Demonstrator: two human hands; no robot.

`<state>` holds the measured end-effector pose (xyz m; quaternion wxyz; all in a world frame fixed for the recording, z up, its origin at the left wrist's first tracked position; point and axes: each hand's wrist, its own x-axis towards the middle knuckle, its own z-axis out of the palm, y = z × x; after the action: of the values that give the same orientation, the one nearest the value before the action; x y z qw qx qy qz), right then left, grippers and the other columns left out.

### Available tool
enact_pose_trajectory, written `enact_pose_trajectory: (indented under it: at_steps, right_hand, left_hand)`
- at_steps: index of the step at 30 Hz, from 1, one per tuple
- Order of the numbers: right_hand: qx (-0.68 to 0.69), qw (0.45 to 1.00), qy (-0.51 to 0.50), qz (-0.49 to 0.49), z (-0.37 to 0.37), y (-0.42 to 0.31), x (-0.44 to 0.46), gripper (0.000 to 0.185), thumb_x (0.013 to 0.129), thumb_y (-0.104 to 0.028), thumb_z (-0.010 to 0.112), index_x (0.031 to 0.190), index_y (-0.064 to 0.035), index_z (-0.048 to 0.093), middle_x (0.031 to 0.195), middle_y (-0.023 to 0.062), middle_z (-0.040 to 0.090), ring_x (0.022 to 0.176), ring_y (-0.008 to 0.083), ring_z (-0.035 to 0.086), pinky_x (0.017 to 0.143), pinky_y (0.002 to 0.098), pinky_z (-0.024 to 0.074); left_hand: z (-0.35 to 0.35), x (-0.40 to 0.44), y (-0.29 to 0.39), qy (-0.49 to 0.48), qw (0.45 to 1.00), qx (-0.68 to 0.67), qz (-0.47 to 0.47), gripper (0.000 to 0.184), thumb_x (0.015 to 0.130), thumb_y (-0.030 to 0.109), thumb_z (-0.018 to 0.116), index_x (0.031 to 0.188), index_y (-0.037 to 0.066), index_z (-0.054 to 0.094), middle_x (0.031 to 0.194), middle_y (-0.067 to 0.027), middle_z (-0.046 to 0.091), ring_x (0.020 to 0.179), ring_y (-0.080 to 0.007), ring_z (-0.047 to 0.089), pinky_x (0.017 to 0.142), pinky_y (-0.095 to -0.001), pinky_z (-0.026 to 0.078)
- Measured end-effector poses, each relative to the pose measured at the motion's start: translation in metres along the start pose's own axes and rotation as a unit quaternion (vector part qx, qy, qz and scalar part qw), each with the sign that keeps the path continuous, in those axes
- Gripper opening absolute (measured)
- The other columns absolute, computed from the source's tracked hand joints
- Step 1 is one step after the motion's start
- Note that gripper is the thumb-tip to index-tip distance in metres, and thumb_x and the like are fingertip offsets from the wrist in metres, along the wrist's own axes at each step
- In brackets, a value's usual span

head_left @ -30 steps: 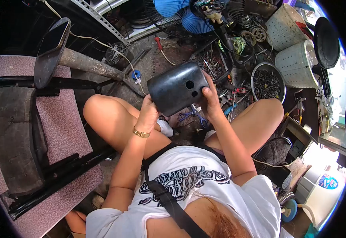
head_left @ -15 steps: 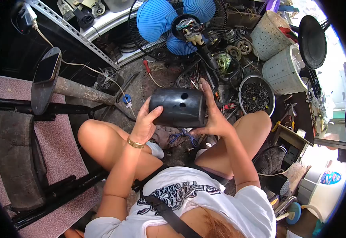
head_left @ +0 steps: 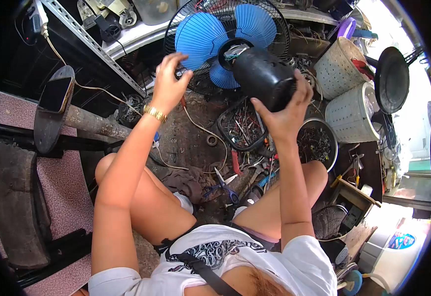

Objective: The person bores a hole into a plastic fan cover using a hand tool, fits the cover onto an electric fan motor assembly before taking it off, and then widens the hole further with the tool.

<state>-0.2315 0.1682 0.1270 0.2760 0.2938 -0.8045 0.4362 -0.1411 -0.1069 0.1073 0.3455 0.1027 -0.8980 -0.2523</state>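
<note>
My right hand (head_left: 287, 108) grips one end of a black cylindrical housing (head_left: 262, 76), thumb on the near side and fingers round the far side. The housing is tilted and overlaps the hub of a fan with blue blades (head_left: 200, 39); whether the two touch, I cannot tell. My left hand (head_left: 172, 79) is raised in front of the fan's left blade, fingers apart and slightly curled, holding nothing. Some wiring (head_left: 236, 51) at the fan's hub shows just left of the housing's far end.
Blue-handled scissors (head_left: 223, 187) lie on the floor beside a dark cloth (head_left: 183, 181). A metal bowl of small parts (head_left: 335, 148) and two perforated white baskets (head_left: 351, 118) stand at the right. On the left, a phone (head_left: 56, 93) rests on a round stand near a pink tabletop (head_left: 60, 197).
My left hand has let go of the housing and risen up and away from it. My right hand has carried the housing up and right, to the fan's hub. The view has shifted too.
</note>
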Motion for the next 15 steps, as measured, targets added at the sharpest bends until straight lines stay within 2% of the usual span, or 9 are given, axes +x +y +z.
enact_pose_trajectory:
  at_steps: [2, 3, 5, 6, 8, 9, 10, 12, 15]
  right_hand:
    - [-0.024, 1.0, -0.01, -0.013, 0.016, -0.007, 0.002, 0.105, 0.052, -0.037, 0.089, 0.142, -0.0157, 0.038, 0.129, 0.019, 0.04, 0.12, 0.0396, 0.041, 0.102, 0.0488, 0.0379]
    - [-0.033, 0.999, -0.012, -0.036, 0.023, -0.01, 0.004, 0.104, 0.052, -0.034, 0.089, 0.142, -0.0198, 0.038, 0.13, 0.0186, 0.039, 0.118, 0.04, 0.042, 0.098, 0.0499, 0.0399]
    - [-0.059, 0.997, -0.024, -0.044, 0.036, -0.01, 0.007, 0.103, 0.053, -0.033, 0.089, 0.142, -0.0216, 0.039, 0.131, 0.0184, 0.038, 0.117, 0.0403, 0.042, 0.097, 0.05, 0.04]
    - [-0.084, 0.995, -0.035, -0.049, 0.042, -0.01, 0.007, 0.102, 0.053, -0.032, 0.089, 0.142, -0.0233, 0.039, 0.131, 0.0182, 0.037, 0.117, 0.0406, 0.042, 0.096, 0.0502, 0.04]
    - [-0.077, 0.995, -0.034, -0.057, 0.053, -0.007, 0.008, 0.101, 0.054, -0.031, 0.089, 0.142, -0.0256, 0.039, 0.132, 0.0182, 0.036, 0.116, 0.0411, 0.042, 0.095, 0.0505, 0.0399]
    - [-0.084, 0.994, -0.04, -0.053, 0.058, -0.005, 0.008, 0.1, 0.054, -0.035, 0.088, 0.141, -0.0223, 0.04, 0.131, 0.0181, 0.038, 0.118, 0.0402, 0.041, 0.098, 0.0506, 0.0378]
    - [-0.091, 0.994, -0.046, -0.049, 0.063, -0.002, 0.007, 0.099, 0.055, -0.038, 0.088, 0.14, -0.019, 0.042, 0.13, 0.018, 0.041, 0.119, 0.0392, 0.041, 0.1, 0.0507, 0.0356]
    - [-0.087, 0.994, -0.037, -0.061, 0.07, 0.004, 0.006, 0.099, 0.055, -0.038, 0.088, 0.14, -0.0191, 0.042, 0.131, 0.0179, 0.04, 0.12, 0.0392, 0.041, 0.1, 0.0508, 0.0356]
    - [-0.07, 0.993, -0.025, -0.087, 0.077, 0.017, 0.005, 0.1, 0.055, -0.036, 0.088, 0.141, -0.0213, 0.04, 0.132, 0.0186, 0.038, 0.12, 0.0399, 0.04, 0.098, 0.0516, 0.0359]
  left_hand:
    - [0.001, 0.025, 0.001, 0.062, 0.994, 0.084, 0.035, 0.038, 0.081, 0.011, 0.068, 0.117, 0.005, 0.061, 0.123, -0.0131, 0.059, 0.114, -0.0317, 0.055, 0.099, -0.0395, 0.042]
    - [0.002, 0.039, -0.001, 0.064, 0.994, 0.084, 0.033, 0.038, 0.081, 0.011, 0.068, 0.117, 0.005, 0.061, 0.123, -0.0131, 0.059, 0.114, -0.0317, 0.055, 0.099, -0.0395, 0.042]
    - [0.005, 0.064, -0.004, 0.077, 0.991, 0.062, 0.095, 0.035, 0.081, 0.012, 0.069, 0.114, 0.006, 0.063, 0.115, -0.0126, 0.062, 0.109, -0.032, 0.057, 0.095, -0.0394, 0.045]
    - [0.007, 0.074, -0.002, 0.078, 0.991, 0.061, 0.095, 0.035, 0.081, 0.012, 0.069, 0.114, 0.006, 0.063, 0.115, -0.0126, 0.062, 0.109, -0.032, 0.057, 0.095, -0.0394, 0.045]
    - [0.014, 0.091, 0.004, 0.026, 0.993, 0.054, 0.098, 0.03, 0.081, 0.014, 0.069, 0.109, 0.008, 0.066, 0.107, -0.0127, 0.065, 0.103, -0.0323, 0.06, 0.089, -0.0395, 0.048]
    - [0.019, 0.098, 0.006, 0.013, 0.991, 0.059, 0.12, 0.027, 0.082, 0.015, 0.068, 0.107, 0.008, 0.067, 0.102, -0.0129, 0.067, 0.097, -0.0328, 0.063, 0.084, -0.0401, 0.05]
    - [0.025, 0.103, 0.008, 0.013, 0.991, 0.058, 0.119, 0.027, 0.082, 0.015, 0.068, 0.107, 0.008, 0.067, 0.102, -0.0129, 0.067, 0.097, -0.0328, 0.063, 0.084, -0.0401, 0.05]
    - [0.039, 0.113, 0.01, -0.043, 0.985, 0.114, 0.126, 0.023, 0.081, 0.015, 0.067, 0.103, 0.01, 0.068, 0.098, -0.0109, 0.067, 0.093, -0.0319, 0.065, 0.081, -0.0418, 0.053]
    - [0.057, 0.123, 0.012, -0.061, 0.974, 0.158, 0.152, 0.016, 0.082, 0.01, 0.061, 0.097, 0.008, 0.068, 0.095, -0.0127, 0.068, 0.09, -0.0321, 0.067, 0.077, -0.0417, 0.055]
